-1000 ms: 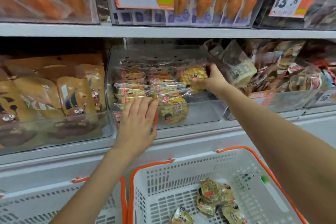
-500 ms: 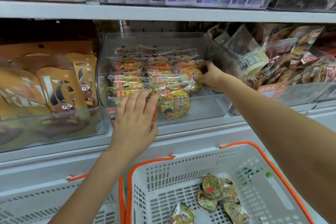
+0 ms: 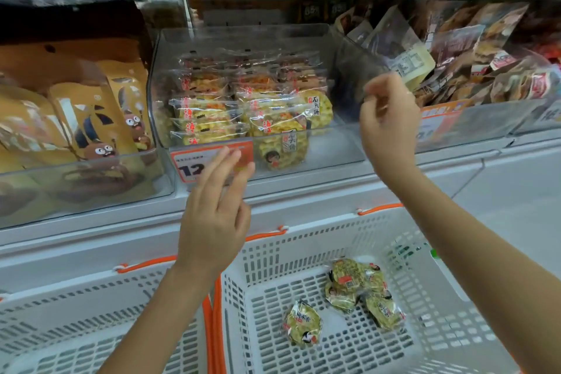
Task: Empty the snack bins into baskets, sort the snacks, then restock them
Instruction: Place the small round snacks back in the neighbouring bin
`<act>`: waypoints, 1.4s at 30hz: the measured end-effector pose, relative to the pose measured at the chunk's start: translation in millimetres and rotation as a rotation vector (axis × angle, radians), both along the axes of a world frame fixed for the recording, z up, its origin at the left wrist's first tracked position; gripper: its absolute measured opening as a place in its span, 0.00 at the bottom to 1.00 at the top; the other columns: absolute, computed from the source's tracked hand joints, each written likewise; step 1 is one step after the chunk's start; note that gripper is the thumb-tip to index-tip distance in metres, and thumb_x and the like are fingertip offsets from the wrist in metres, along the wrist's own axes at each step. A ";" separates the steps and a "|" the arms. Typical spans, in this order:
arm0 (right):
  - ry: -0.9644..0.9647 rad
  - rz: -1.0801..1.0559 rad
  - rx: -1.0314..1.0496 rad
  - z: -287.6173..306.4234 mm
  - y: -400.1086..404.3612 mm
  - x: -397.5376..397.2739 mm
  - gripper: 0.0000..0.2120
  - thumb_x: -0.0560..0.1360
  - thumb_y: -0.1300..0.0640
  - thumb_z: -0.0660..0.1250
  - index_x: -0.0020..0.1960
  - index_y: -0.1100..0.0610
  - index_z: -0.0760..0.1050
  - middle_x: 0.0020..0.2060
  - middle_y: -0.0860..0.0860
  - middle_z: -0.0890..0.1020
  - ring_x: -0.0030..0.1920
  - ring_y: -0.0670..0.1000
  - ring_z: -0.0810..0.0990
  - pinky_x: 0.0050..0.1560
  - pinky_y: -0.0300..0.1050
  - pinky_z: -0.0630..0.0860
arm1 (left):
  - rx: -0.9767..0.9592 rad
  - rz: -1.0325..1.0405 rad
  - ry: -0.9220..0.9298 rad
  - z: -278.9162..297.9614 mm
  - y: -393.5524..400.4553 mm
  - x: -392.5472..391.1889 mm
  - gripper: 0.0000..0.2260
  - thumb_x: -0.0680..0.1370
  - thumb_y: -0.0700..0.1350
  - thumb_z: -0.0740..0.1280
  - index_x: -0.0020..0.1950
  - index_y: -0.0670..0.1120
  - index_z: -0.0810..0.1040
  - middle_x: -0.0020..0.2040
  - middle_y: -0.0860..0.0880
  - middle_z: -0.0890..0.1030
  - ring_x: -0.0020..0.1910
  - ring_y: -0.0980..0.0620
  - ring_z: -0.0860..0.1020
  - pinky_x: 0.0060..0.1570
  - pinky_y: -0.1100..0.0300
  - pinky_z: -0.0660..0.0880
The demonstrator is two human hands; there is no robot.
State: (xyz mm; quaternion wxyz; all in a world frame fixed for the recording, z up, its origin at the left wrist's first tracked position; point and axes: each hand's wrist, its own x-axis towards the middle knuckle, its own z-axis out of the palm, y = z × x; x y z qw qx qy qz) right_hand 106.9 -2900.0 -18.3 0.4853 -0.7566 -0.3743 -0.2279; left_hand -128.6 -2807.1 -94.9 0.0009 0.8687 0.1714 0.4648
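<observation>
Two hands up at the clear snack bin (image 3: 212, 39): my left hand (image 3: 214, 215) spread wide, fingers straight; my right hand (image 3: 387, 124) blurred, fingers loosely curled, holding nothing visible.

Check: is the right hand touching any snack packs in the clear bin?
Apart. The head view shows the right hand raised outside the clear bin, clear of the snack packs.
</observation>
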 end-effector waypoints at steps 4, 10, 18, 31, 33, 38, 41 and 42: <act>0.052 -0.139 -0.227 -118.4 -65.4 -43.2 0.09 0.73 0.66 0.60 0.52 0.59 0.73 0.44 0.54 0.78 0.44 0.56 0.75 0.39 0.48 0.68 | -0.206 -0.140 0.220 -64.5 -45.3 6.0 0.12 0.74 0.36 0.59 0.56 0.40 0.77 0.53 0.42 0.78 0.56 0.45 0.73 0.58 0.54 0.71; 0.662 -0.153 -1.062 -284.4 -144.6 -34.5 0.19 0.76 0.62 0.61 0.67 0.57 0.65 0.57 0.58 0.77 0.53 0.60 0.76 0.42 0.47 0.71 | -1.052 -0.068 1.041 -176.7 -97.7 23.7 0.18 0.78 0.43 0.64 0.67 0.45 0.67 0.64 0.47 0.71 0.60 0.48 0.72 0.55 0.54 0.73; 0.514 0.021 -1.337 -340.8 -127.3 6.1 0.36 0.74 0.64 0.66 0.76 0.51 0.51 0.76 0.54 0.54 0.74 0.63 0.55 0.69 0.61 0.63 | -1.563 0.314 0.968 -267.8 -106.7 33.1 0.09 0.75 0.47 0.69 0.43 0.42 0.74 0.35 0.49 0.73 0.33 0.53 0.72 0.32 0.58 0.71; 0.638 0.030 -0.932 -313.7 -100.6 -12.1 0.14 0.79 0.55 0.63 0.63 0.54 0.72 0.55 0.50 0.81 0.46 0.52 0.80 0.40 0.45 0.77 | -1.875 0.200 0.695 -260.5 -107.9 39.7 0.11 0.75 0.40 0.69 0.54 0.44 0.71 0.54 0.42 0.77 0.44 0.50 0.79 0.44 0.56 0.79; 0.978 -0.052 -0.609 -282.1 -97.2 -20.2 0.18 0.77 0.51 0.66 0.63 0.57 0.71 0.51 0.48 0.81 0.38 0.53 0.82 0.34 0.45 0.78 | -1.971 0.188 0.551 -234.3 -100.0 30.0 0.16 0.75 0.38 0.70 0.61 0.41 0.71 0.58 0.42 0.77 0.50 0.47 0.80 0.48 0.56 0.80; 1.493 0.098 -0.169 -204.3 -114.3 -51.5 0.24 0.73 0.49 0.72 0.62 0.62 0.71 0.35 0.54 0.79 0.22 0.46 0.72 0.20 0.35 0.67 | -1.870 0.068 0.187 -140.4 -84.7 -8.5 0.09 0.73 0.38 0.72 0.47 0.50 0.76 0.47 0.47 0.81 0.46 0.49 0.80 0.53 0.51 0.78; 1.524 0.255 -0.187 -151.0 -118.7 -76.7 0.22 0.72 0.51 0.73 0.58 0.61 0.70 0.34 0.52 0.76 0.23 0.45 0.67 0.19 0.34 0.64 | -1.820 0.043 -0.022 -87.3 -83.9 -45.0 0.07 0.73 0.44 0.73 0.49 0.50 0.79 0.48 0.47 0.82 0.48 0.49 0.80 0.53 0.49 0.76; 1.512 0.312 -0.210 -133.6 -118.4 -85.1 0.20 0.71 0.52 0.73 0.57 0.60 0.70 0.34 0.52 0.77 0.23 0.45 0.67 0.19 0.33 0.63 | -1.812 0.040 -0.069 -73.2 -85.1 -56.7 0.09 0.72 0.47 0.74 0.50 0.50 0.80 0.50 0.47 0.82 0.50 0.47 0.80 0.54 0.47 0.75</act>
